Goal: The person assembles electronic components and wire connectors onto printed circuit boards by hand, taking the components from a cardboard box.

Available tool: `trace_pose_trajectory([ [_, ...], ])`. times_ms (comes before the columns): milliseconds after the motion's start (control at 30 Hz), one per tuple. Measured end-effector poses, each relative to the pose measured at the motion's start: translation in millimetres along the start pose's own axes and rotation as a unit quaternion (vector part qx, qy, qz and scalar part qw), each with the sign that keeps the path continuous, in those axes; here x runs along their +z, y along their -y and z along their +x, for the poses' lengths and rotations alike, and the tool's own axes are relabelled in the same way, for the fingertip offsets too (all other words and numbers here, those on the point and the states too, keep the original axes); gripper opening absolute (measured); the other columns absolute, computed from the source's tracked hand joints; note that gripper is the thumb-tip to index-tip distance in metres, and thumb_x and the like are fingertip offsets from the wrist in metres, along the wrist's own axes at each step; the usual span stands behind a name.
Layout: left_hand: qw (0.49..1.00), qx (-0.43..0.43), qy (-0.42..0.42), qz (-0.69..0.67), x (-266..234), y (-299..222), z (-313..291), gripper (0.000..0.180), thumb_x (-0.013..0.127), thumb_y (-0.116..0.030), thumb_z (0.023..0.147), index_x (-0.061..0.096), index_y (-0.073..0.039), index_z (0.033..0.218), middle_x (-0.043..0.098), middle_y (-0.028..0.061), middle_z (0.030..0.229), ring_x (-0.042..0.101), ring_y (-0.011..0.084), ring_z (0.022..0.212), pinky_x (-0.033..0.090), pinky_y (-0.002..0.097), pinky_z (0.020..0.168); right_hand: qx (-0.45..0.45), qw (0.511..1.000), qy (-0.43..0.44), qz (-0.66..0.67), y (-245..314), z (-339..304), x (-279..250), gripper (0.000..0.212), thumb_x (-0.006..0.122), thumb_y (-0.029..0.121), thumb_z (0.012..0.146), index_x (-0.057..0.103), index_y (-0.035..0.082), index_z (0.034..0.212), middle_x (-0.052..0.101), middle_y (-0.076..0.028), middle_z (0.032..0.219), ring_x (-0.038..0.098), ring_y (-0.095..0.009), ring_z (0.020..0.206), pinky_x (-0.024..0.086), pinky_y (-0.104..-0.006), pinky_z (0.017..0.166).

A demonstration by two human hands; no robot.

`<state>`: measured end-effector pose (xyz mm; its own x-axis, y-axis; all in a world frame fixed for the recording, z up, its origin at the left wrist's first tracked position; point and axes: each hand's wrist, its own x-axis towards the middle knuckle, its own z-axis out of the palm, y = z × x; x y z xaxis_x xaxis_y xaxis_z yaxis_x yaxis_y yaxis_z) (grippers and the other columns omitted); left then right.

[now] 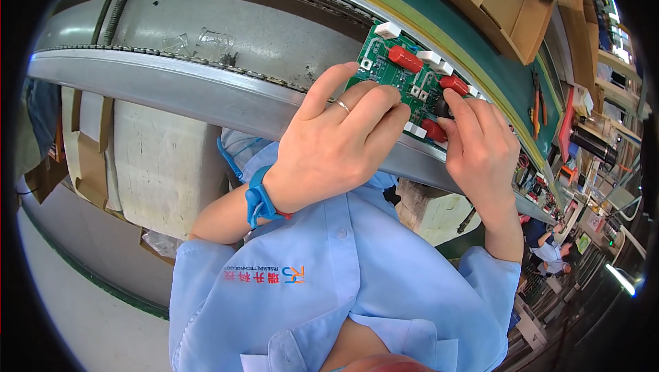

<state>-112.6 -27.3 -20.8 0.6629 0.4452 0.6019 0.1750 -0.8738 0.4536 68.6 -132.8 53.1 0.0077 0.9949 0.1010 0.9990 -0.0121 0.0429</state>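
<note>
A green circuit board [384, 70] lies on the conveyor, carrying red capacitors [405, 59], white blocks [388, 30] and small square parts. My left hand [343, 135] bends over its near left edge; the outermost finger reaches the board's left side, the others curl over its face, and the thumb is hidden. At the board's right end my right hand [482, 142] has thumb and index finger on either side of a black round component [443, 106]. Another red capacitor [433, 130] sits just beside that thumb. A ring and a blue wrist strap [259, 197] are on my left side.
The conveyor's metal rail [171, 80] and chain run to the left, with scraps of clear film [216, 41] inside. Beyond the board are a green surface [439, 1], a cardboard box [494, 12] and orange-handled pliers [537, 108]. A co-worker [551, 255] is far right.
</note>
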Motion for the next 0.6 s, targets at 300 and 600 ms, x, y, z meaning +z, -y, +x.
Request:
trace_pose_trajectory([
  [300, 1.000, 0.008, -0.010, 0.005, 1.2, 0.9, -1.4, 0.026, 0.065, -0.011, 0.074, 0.067, -0.006, 0.099, 0.058, 0.0040, 0.098, 0.064, 0.0157, 0.089, 0.039, 0.0418, 0.107, -0.004, 1.000, 0.007, 0.007, -2.1, 1.3, -2.3, 0.035, 0.076, 0.008, 0.074, 0.069, 0.002, 0.108, 0.061, -0.007, 0.083, 0.061, -0.023, 0.073, 0.050, -0.0340, 0.060],
  [600, 0.999, -0.021, -0.028, 0.012, 2.6, -2.7, 1.4, 0.021, 0.068, -0.009, 0.074, 0.074, -0.013, 0.093, 0.063, -0.0023, 0.091, 0.066, 0.0110, 0.081, 0.039, 0.0376, 0.104, 0.011, 0.999, 0.050, 0.016, -1.3, 7.8, -9.6, 0.032, 0.076, 0.010, 0.074, 0.069, 0.002, 0.105, 0.061, -0.007, 0.082, 0.061, -0.023, 0.074, 0.051, -0.0345, 0.061],
])
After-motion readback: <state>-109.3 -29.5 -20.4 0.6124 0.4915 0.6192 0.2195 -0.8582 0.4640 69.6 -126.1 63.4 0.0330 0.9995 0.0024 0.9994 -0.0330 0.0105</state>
